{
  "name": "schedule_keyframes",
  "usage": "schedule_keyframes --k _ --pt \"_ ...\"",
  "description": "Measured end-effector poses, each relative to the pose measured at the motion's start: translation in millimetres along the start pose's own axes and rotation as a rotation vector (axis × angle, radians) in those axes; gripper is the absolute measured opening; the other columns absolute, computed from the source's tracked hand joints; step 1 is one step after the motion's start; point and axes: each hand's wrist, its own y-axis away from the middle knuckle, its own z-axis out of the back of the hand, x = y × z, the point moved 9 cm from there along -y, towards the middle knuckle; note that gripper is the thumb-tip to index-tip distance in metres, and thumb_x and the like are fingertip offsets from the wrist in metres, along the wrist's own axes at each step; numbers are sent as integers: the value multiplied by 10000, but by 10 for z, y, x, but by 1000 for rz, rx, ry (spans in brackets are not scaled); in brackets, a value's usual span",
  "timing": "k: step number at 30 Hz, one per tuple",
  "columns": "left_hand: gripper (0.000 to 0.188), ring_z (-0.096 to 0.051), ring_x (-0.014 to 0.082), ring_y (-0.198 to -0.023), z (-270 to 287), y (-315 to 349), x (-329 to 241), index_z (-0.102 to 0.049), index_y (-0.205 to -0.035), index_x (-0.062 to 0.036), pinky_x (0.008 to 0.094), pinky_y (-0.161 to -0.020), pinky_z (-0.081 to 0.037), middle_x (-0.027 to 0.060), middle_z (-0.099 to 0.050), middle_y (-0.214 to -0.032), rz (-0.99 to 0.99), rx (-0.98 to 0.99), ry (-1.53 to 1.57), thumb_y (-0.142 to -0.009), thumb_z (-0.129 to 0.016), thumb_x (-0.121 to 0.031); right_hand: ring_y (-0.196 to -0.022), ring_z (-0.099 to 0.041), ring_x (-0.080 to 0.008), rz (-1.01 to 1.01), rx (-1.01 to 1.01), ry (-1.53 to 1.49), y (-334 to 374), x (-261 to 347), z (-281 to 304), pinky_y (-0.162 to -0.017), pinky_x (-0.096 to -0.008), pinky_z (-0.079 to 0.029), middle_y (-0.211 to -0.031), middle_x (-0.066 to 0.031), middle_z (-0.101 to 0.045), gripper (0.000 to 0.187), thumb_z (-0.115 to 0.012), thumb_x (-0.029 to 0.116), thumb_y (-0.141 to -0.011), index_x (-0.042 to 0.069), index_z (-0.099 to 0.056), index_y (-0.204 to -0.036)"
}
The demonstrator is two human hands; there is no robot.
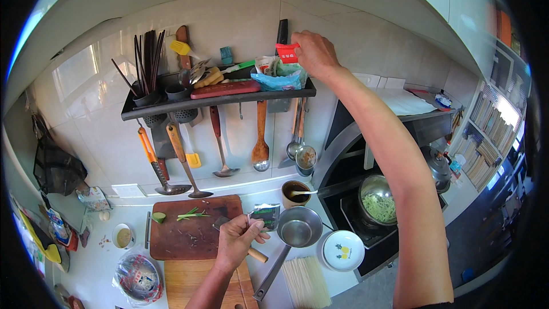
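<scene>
Low over the counter, my left hand point(237, 243) is closed on a small clear-and-dark sachet point(266, 215), pinched between thumb and fingers. Below that hand a knife's wooden handle point(258, 254) sticks out past the dark cutting board point(189, 241), which bears green scallion pieces point(193, 214) and a green vegetable end point(159, 217). Raised at the right end of the black wall shelf point(217, 101), my right hand point(317, 52) grips a red packet point(287, 53). Just under the packet sits an open blue bag point(280, 82) with other packets in it.
A saucepan point(299, 227), dry noodles point(307, 284), stacked white plates point(346, 252) and a brown cup point(293, 190) stand right of the boards. On the stove are a pan point(377, 203) of shredded green vegetable and a kettle point(437, 169). Ladles and a wooden spoon point(260, 151) hang under the shelf.
</scene>
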Motion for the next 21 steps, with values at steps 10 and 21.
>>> schedule_keyframes --k 10,21 --pt "121 -677 113 -710 5 28 78 -638 -881 13 222 -605 -521 38 -653 -769 35 -10 -3 -943 -628 -90 -744 -635 -216 -160 96 -337 -161 -217 -27 -691 -343 -492 -801 -118 -670 116 -657 86 -795 16 -660 -888" --pt "120 -674 102 -692 58 72 105 -632 -860 3 215 -569 -506 47 -671 -758 42 -23 -36 -942 -625 -84 -864 -655 -377 -13 355 -47 117 68 -378 -780 -447 -519 -881 -162 -690 120 -622 177 -819 102 -712 -846"
